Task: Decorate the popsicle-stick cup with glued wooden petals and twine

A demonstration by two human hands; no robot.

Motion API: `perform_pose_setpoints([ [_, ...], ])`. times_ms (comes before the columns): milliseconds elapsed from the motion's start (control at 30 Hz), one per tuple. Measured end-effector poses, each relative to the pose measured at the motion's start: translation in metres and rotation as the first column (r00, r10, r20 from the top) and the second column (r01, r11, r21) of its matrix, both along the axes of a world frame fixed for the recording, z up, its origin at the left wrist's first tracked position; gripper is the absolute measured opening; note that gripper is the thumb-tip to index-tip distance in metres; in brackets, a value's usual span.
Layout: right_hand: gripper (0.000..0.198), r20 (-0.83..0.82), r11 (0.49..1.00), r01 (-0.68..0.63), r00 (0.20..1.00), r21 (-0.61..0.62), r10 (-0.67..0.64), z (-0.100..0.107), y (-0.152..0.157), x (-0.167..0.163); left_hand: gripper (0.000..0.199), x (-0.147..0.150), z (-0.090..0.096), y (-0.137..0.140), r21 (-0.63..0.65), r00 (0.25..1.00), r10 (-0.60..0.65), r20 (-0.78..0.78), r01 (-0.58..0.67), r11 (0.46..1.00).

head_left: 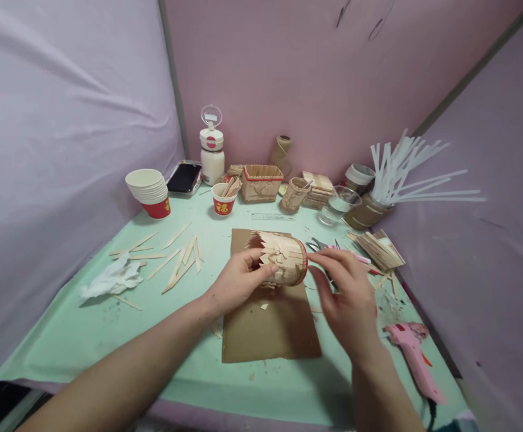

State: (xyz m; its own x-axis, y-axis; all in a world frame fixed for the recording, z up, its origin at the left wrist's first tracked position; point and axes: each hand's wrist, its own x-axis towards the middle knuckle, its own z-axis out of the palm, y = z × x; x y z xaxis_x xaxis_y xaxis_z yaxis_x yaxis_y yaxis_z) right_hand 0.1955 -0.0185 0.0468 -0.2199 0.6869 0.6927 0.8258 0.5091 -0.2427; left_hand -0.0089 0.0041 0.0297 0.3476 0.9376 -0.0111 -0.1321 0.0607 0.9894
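Note:
A cup [283,258] covered in pale wooden strips lies sideways in the air above a brown cardboard sheet [265,336]. Its left end is jagged with pointed strip tips, and a red band with twine circles its right end. My left hand [245,276] grips the jagged end, thumb along the near side and fingers behind, partly hidden. At the red-banded end, the thumb and index fingertips of my right hand [342,288] pinch close together against the edge. Whether a small piece sits between those fingertips cannot be made out.
Cut wooden sticks [182,258] and a crumpled tissue [112,277] lie left. Stacked paper cups [148,189], a stick-filled cup [223,201], a woven-look box [261,185] and a water bowl [335,207] stand behind. Scissors [317,245] and a pink glue gun [414,357] lie right.

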Motion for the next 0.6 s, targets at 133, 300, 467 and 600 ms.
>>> perform_pose_setpoints([
  [133,0.024,0.046,0.993,-0.111,0.993,0.034,0.110,0.004,0.004,-0.039,0.027,0.001,0.004,-0.001,0.028,0.999,-0.014,-0.039,0.015,0.999],
  [300,0.021,0.030,0.985,-0.169,0.985,0.043,0.168,-0.006,0.008,-0.041,0.032,0.002,0.007,-0.002,-0.001,1.000,-0.016,0.002,0.016,1.000],
  [467,0.029,0.060,0.972,-0.202,0.979,0.119,0.196,-0.009,0.007,-0.035,0.035,0.003,0.004,-0.004,-0.127,0.988,-0.031,0.148,0.050,0.991],
  [600,0.031,0.056,0.964,-0.221,0.975,0.148,0.215,-0.010,0.007,-0.035,0.027,0.004,0.000,-0.004,-0.137,0.975,-0.024,0.221,0.055,0.989],
])
